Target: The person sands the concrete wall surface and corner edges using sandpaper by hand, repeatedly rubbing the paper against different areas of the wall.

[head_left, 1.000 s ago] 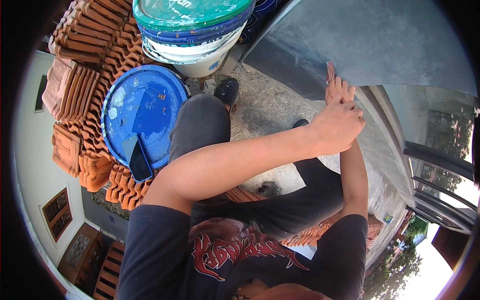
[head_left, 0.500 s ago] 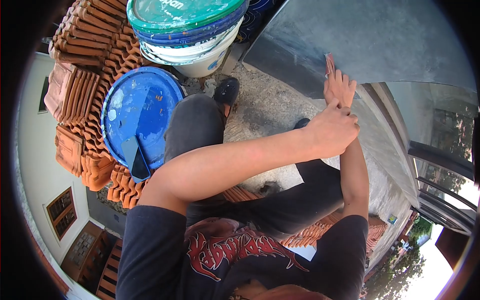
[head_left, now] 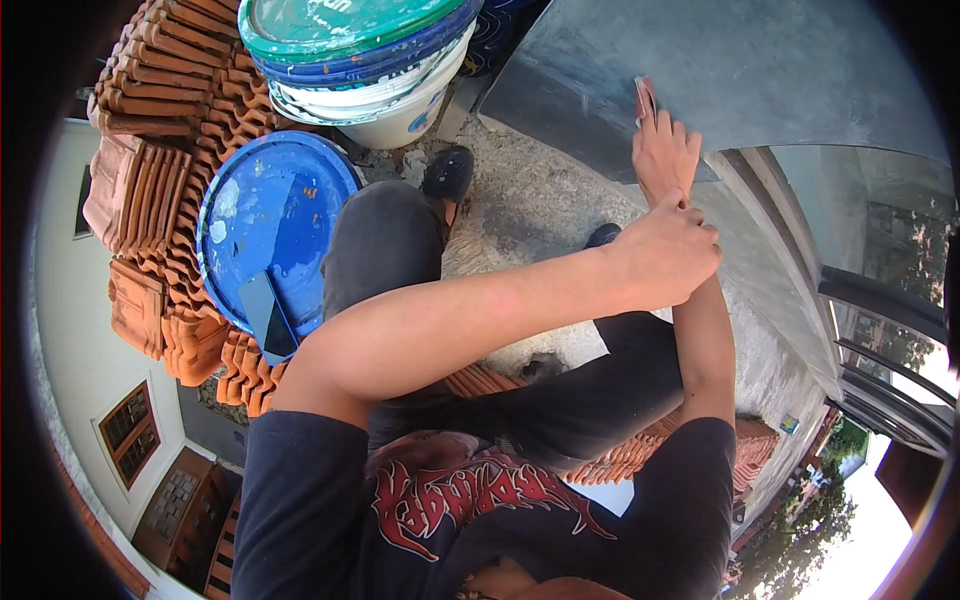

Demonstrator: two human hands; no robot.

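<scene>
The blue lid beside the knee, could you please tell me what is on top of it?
On the blue lid, a phone lies across the edge, with pale and orange marks elsewhere. The part beneath the phone is covered and cannot be seen.

The strip (head_left: 644, 98) is dull red, paler along one edge. The panel (head_left: 780, 80) is slate grey, clouded with lighter smears. The shirt (head_left: 475, 515) is black with jagged red lettering outlined in white; the trousers (head_left: 385, 245) are charcoal, the shoe (head_left: 450, 172) black. Bright blue in lighter and darker patches, the round lid (head_left: 285, 215) carries whitish blotches and orange-brown specks. The phone (head_left: 262, 310) is dark with a blue rim. The green lid (head_left: 350, 22) is splashed white, the bucket (head_left: 395, 130) white, the tiles (head_left: 165, 75) orange and ridged, the ground (head_left: 510, 215) mottled grey.
</scene>
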